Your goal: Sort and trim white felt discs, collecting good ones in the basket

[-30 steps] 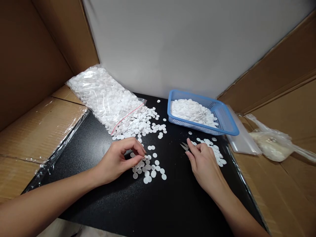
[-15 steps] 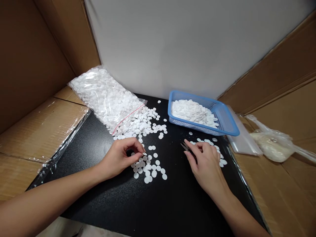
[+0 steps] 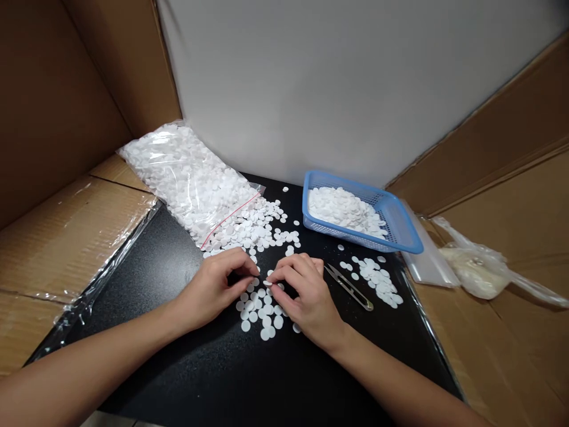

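My right hand (image 3: 309,296) pinches a small white disc (image 3: 267,283) between thumb and index finger, above a loose scatter of similar white discs (image 3: 267,320) on the black table. Facing it from the left is my left hand (image 3: 224,284), its fingers curled and the tips of thumb and index slightly apart, with nothing visible between them. Thread snips (image 3: 349,287) lie on the table just right of my right hand, blades pointing up and left. Beyond them sits another small spread of white discs (image 3: 380,281).
A clear zip bag (image 3: 186,172) full of white discs lies at the back left, spilling discs from its mouth. At the back right stands a blue basket (image 3: 409,237) with a heap of discs. Flat plastic bags (image 3: 431,270) and a knotted bag (image 3: 475,273) lie beside it.
My right hand has left the snips and moved left to the disc that my left hand was pinching. The snips now lie uncovered. My left hand has barely moved.
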Demonstrator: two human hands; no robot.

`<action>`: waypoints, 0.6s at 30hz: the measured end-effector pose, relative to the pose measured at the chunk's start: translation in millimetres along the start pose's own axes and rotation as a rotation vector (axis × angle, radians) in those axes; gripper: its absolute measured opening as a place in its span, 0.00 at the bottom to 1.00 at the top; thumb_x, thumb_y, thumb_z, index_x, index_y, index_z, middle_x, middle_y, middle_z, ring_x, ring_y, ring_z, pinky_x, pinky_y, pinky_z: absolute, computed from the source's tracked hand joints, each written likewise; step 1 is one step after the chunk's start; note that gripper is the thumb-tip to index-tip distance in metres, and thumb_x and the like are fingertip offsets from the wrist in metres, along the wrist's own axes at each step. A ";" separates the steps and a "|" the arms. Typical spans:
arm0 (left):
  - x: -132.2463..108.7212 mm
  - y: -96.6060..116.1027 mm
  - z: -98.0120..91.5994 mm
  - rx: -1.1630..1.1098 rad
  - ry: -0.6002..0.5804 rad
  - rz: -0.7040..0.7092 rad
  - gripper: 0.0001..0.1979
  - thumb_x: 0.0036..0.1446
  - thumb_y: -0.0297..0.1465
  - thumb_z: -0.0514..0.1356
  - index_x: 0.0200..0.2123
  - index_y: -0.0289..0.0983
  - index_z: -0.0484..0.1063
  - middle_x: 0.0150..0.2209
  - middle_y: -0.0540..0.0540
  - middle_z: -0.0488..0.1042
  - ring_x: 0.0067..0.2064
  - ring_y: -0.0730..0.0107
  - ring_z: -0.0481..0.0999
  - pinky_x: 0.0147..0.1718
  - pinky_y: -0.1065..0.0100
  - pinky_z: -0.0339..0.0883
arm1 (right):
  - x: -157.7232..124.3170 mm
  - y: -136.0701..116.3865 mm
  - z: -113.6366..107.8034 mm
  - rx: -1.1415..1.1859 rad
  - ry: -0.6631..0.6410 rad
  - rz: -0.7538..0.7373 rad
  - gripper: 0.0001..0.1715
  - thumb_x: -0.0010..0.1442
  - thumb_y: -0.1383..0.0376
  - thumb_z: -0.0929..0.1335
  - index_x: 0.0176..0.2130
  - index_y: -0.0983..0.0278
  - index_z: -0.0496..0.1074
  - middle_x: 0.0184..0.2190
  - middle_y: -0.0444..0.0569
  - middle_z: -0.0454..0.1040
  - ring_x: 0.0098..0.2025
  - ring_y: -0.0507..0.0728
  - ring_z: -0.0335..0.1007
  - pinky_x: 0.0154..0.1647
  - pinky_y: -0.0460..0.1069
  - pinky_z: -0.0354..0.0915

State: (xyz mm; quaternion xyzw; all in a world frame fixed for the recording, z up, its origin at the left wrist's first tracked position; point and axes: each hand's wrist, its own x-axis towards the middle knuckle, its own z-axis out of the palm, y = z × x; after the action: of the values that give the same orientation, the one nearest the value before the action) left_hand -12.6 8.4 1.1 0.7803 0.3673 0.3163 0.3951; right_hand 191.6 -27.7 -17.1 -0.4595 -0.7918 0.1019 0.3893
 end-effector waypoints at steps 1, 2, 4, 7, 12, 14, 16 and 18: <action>1.0 -1.4 -2.9 0.032 0.008 0.003 0.06 0.60 0.23 0.58 0.35 0.38 0.74 0.34 0.49 0.76 0.37 0.68 0.75 0.37 0.68 0.67 | -0.6 1.4 -0.7 0.001 0.003 0.018 0.08 0.64 0.73 0.67 0.35 0.61 0.73 0.34 0.45 0.73 0.39 0.56 0.69 0.42 0.54 0.53; 1.9 -2.9 -5.5 0.061 0.016 0.002 0.06 0.60 0.23 0.57 0.36 0.38 0.73 0.34 0.49 0.76 0.38 0.68 0.75 0.38 0.68 0.68 | -1.1 2.7 -1.8 -0.001 0.005 0.030 0.08 0.63 0.73 0.67 0.35 0.61 0.73 0.33 0.44 0.73 0.38 0.56 0.69 0.42 0.54 0.53; 3.1 -5.8 -8.7 0.100 0.021 -0.014 0.07 0.61 0.23 0.56 0.37 0.38 0.73 0.36 0.49 0.76 0.39 0.67 0.75 0.39 0.67 0.68 | -1.5 4.7 -3.9 -0.004 0.002 0.048 0.09 0.63 0.74 0.67 0.35 0.61 0.73 0.33 0.44 0.73 0.38 0.56 0.68 0.42 0.54 0.54; 3.7 -9.1 -7.7 0.133 -0.011 -0.046 0.08 0.62 0.23 0.55 0.39 0.39 0.73 0.37 0.49 0.77 0.40 0.66 0.75 0.41 0.65 0.68 | -0.9 7.9 -4.9 0.001 0.003 0.061 0.08 0.62 0.74 0.67 0.35 0.61 0.73 0.33 0.44 0.72 0.37 0.56 0.69 0.42 0.54 0.54; 2.3 -11.5 -1.3 0.129 -0.079 -0.066 0.09 0.63 0.24 0.54 0.41 0.40 0.73 0.39 0.49 0.76 0.42 0.65 0.75 0.43 0.63 0.68 | -0.3 9.9 -1.2 0.009 -0.008 0.075 0.09 0.62 0.74 0.67 0.34 0.61 0.72 0.32 0.43 0.73 0.36 0.55 0.69 0.41 0.53 0.54; 1.8 -11.8 -1.0 0.123 -0.092 -0.068 0.09 0.64 0.24 0.54 0.41 0.40 0.73 0.40 0.48 0.76 0.43 0.64 0.75 0.44 0.63 0.68 | 1.2 9.5 -2.5 0.011 -0.014 0.092 0.09 0.62 0.73 0.67 0.34 0.61 0.72 0.31 0.43 0.73 0.36 0.55 0.69 0.41 0.53 0.55; 1.6 -11.6 -2.0 0.121 -0.102 -0.070 0.09 0.64 0.25 0.54 0.41 0.40 0.73 0.40 0.48 0.76 0.43 0.64 0.75 0.44 0.63 0.68 | 3.6 12.4 -10.4 -0.012 -0.018 0.097 0.08 0.63 0.72 0.67 0.34 0.60 0.72 0.32 0.43 0.74 0.37 0.56 0.70 0.41 0.53 0.55; 1.9 -10.8 -3.7 0.121 -0.106 -0.070 0.09 0.65 0.25 0.54 0.41 0.41 0.73 0.40 0.48 0.76 0.43 0.64 0.74 0.44 0.62 0.68 | 4.6 22.5 -26.6 -0.101 -0.018 0.076 0.08 0.65 0.71 0.66 0.35 0.61 0.72 0.33 0.44 0.75 0.38 0.57 0.70 0.42 0.54 0.54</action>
State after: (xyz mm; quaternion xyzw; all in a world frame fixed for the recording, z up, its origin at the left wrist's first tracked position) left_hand -18.0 15.9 -5.9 0.8050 0.3916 0.2379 0.3769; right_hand 223.7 -16.7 -8.4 -0.5074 -0.7814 0.0806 0.3542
